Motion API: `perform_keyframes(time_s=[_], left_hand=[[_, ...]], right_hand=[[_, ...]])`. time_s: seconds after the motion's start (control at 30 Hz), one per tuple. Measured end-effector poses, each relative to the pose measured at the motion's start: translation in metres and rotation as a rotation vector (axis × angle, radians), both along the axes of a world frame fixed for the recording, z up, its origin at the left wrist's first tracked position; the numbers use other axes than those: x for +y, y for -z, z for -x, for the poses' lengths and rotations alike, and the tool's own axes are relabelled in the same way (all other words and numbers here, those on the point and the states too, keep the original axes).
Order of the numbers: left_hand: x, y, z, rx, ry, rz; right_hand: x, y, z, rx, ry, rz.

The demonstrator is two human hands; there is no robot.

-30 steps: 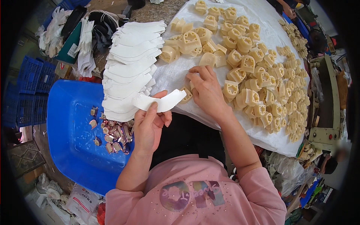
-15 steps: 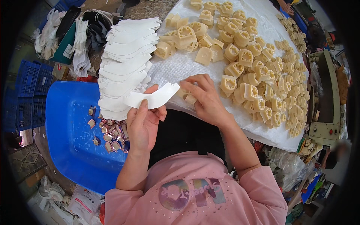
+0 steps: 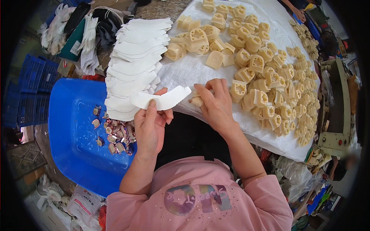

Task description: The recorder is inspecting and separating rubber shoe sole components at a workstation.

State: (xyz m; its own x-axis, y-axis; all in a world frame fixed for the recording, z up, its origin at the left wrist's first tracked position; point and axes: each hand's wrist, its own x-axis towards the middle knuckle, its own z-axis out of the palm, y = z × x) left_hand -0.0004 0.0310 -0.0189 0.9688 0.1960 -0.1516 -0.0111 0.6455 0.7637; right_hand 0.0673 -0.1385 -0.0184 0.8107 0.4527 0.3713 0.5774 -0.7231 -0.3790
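Pinched between the thumb and fingers of my left hand (image 3: 151, 129) is a curved white strip (image 3: 172, 99), its edge notched at the right end. It is held in front of overlapping rows of similar white strips (image 3: 133, 54). To the right, my right hand (image 3: 218, 104) is closed on a small cream moulded piece (image 3: 197, 101), partly hidden by my fingers. That hand is low over the front edge of a white woven sheet (image 3: 175, 75). Beyond it spreads a large heap of cream moulded pieces (image 3: 266, 81) with hollows in them.
A blue tub (image 3: 71, 154) at my left holds several shiny pinkish parts (image 3: 120, 136). Blue crates (image 3: 29, 77) stand farther left. White gloves (image 3: 54, 32) hang by a green box at the back left. A grey-green machine (image 3: 333, 142) stands at the right, near plastic bags (image 3: 298, 173).
The whole view has shifted slightly. My right fingers have curled in more around the cream piece. My left hand keeps the white strip in much the same pose.
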Motion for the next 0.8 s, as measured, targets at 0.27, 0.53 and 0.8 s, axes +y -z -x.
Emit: perform_keyframes(time_s=[0.27, 0.53, 0.8], left_hand=[[-0.007, 0.000, 0.000, -0.002, -0.022, -0.082], [-0.032, -0.017, 0.006, -0.035, 0.116, -0.009], [-0.040, -0.033, 0.009, -0.080, 0.200, -0.006]], right_hand=[[-0.022, -0.011, 0.025, 0.168, -0.184, -0.371], [-0.001, -0.025, 0.033, -0.016, -0.267, -0.793], [-0.003, -0.013, 0.031, -0.195, -0.334, -0.779]])
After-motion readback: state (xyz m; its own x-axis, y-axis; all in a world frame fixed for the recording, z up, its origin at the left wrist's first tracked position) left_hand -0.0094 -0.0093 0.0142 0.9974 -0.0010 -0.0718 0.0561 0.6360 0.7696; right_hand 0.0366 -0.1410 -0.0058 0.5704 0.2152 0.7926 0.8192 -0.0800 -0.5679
